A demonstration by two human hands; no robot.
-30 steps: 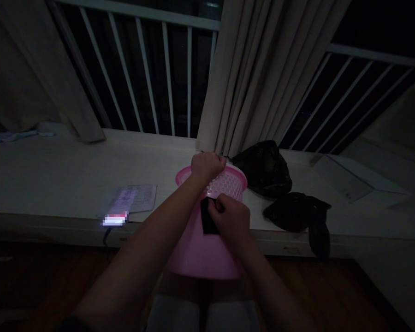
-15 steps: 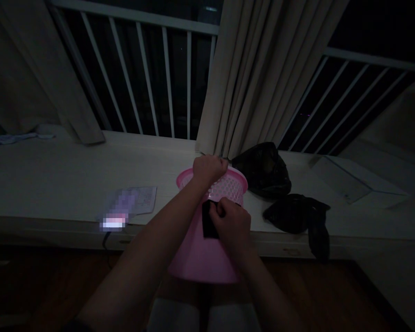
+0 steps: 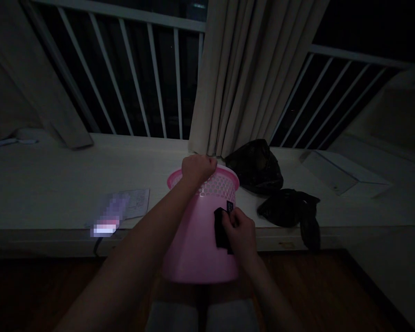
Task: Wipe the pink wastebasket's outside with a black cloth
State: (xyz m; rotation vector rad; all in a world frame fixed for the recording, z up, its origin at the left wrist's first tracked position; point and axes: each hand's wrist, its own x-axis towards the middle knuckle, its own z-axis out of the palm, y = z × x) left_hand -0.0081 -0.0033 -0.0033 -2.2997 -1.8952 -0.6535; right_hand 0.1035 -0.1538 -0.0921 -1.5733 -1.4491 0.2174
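A pink plastic wastebasket (image 3: 200,249) with a perforated band under its rim is held up in front of the ledge. My left hand (image 3: 198,169) is closed over the rim at the far side. On the basket's right side is a black label (image 3: 221,230), its near part bent away from the wall, with small pale print visible at its upper end. My right hand (image 3: 240,230) pinches this label between thumb and fingers. The inside of the basket is hidden.
On the pale ledge (image 3: 55,193) lie a black plastic bag (image 3: 257,168) and a second black bag (image 3: 287,207) hanging over the edge. A pale box (image 3: 346,173) stands at the right. A paper (image 3: 138,203) lies beside a blurred bright object. Curtains and railings are behind.
My right hand has moved down and slightly right with the black label, uncovering more pink wall and the printed end. My left hand stays on the rim. The view has shifted slightly.
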